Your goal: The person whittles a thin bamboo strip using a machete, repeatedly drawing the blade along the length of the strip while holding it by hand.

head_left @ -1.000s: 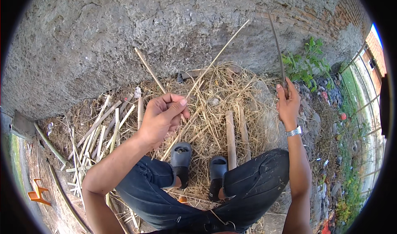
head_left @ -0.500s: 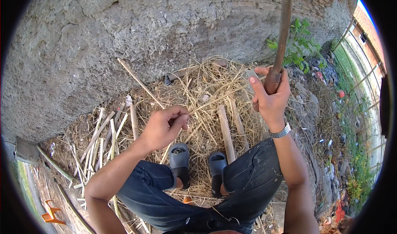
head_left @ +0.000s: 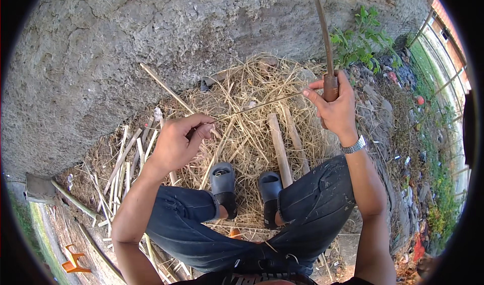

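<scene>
My left hand (head_left: 175,143) is closed, its thumb and fingers pinching one end of a thin bamboo strip (head_left: 258,106). The strip stretches across to the fingertips of my right hand (head_left: 339,111), where thumb and forefinger meet its other end. That same hand grips the brown handle of a long-bladed knife (head_left: 322,28). The blade points up and away toward the wall, and its tip runs out of the picture. Below lie straw-like shavings (head_left: 247,139), with my sandalled feet at their near side.
A rough grey wall (head_left: 126,48) rises in front. Split bamboo pieces (head_left: 118,176) lie at left, and two thicker lengths (head_left: 280,146) rest in the shavings. A green plant (head_left: 363,38) grows at right. An orange plastic stool (head_left: 75,260) lies at lower left.
The strip now shows clearly, spanning both hands, with my right fingertips at its far end. The knife blade has tilted leftward. My left hand has shifted slightly left and up.
</scene>
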The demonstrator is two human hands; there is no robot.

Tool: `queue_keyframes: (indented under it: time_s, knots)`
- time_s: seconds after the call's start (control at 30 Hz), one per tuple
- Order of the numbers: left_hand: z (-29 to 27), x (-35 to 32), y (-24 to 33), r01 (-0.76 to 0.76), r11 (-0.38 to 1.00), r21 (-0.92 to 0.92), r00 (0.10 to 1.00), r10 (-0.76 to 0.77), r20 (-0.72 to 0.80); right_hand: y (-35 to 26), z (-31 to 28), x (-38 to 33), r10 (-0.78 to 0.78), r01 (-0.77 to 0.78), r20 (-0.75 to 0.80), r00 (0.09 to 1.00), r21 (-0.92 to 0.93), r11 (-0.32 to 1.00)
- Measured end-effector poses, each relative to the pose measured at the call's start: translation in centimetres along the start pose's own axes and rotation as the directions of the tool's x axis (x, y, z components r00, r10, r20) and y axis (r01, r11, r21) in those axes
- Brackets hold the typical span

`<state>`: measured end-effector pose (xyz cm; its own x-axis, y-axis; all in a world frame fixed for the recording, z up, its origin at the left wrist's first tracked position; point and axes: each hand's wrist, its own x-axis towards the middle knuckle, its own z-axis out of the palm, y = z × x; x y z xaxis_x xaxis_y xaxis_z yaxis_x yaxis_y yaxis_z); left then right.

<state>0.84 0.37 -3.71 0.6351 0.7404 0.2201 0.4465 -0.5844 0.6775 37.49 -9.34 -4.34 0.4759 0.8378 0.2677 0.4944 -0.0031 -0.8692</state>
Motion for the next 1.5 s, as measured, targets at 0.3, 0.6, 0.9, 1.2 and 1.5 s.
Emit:
queue_keyframes:
  time_s: [0.3, 0.6, 0.9, 1.2, 1.5]
  knots:
    - [-2.0, 0.0, -1.0, 0.062, 0.998, -0.021, 0.998, -0.062, 0.010, 0.4, -1.2, 0.7, -0.126, 0.123, 0.003, 0.992, -0.225, 0.966]
    - [-4.8, 0.6, -3.9, 0.184, 0.970, 0.159, 0.954, -0.138, -0.265, 2.1, -1.7, 1.6, -0.291, 0.262, -0.125, 0.949, -0.206, 0.943]
    - [-6.4, 1.7, -3.4, 0.154, 0.915, 0.374, 0.720, 0.155, -0.676, 0.9, -0.2, 1.2, -0.225, 0.185, -0.235, 0.946, -0.180, 0.966]
    - [-8.0, 1.7, -4.5, 0.084, 0.914, 0.396, 0.541, 0.292, -0.789, 0.0, -0.1, 0.7, -0.247, 0.215, -0.328, 0.912, -0.131, 0.968]
    - [-6.7, 1.6, -4.4, 0.163, 0.922, 0.350, 0.488, 0.233, -0.841, -1.4, 0.9, 0.0, -0.132, 0.138, -0.389, 0.912, -0.012, 0.990]
